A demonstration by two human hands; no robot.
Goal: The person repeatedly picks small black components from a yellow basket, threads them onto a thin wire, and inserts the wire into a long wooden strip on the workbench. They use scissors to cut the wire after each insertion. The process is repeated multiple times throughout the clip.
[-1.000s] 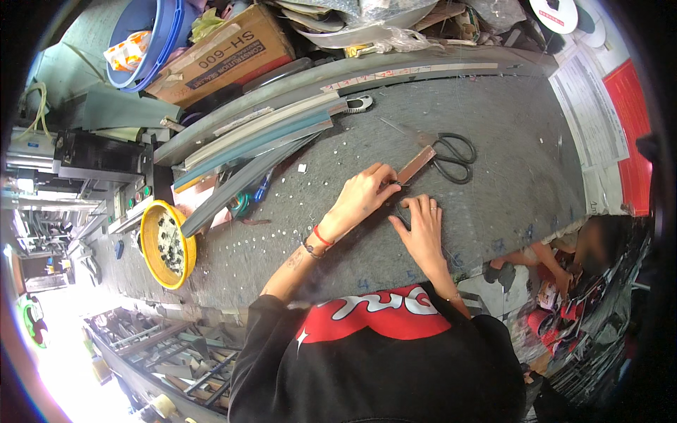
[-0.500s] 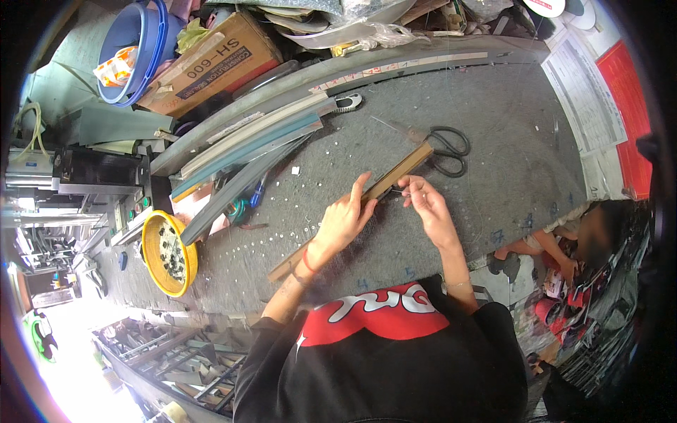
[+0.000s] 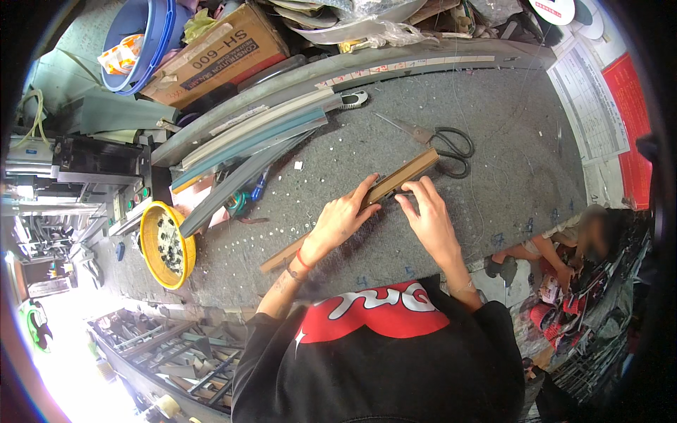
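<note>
While the big grey table [image 3: 395,127] takes up most of the view, a long wooden stick [image 3: 412,171] lies across its middle. The left hand [image 3: 342,218] presses on the stick with its fingers curled over the edge. The right hand [image 3: 429,215] pinches the stick just beside the left hand. Black scissors [image 3: 441,141] lie past the far end of the stick. A yellow bowl [image 3: 163,243] sits at the table's left edge.

Brown wooden strip [image 3: 395,182], black-handled scissors [image 3: 443,143], yellow bowl [image 3: 156,243], blue bucket [image 3: 151,35], grey speckled table [image 3: 508,155].
</note>
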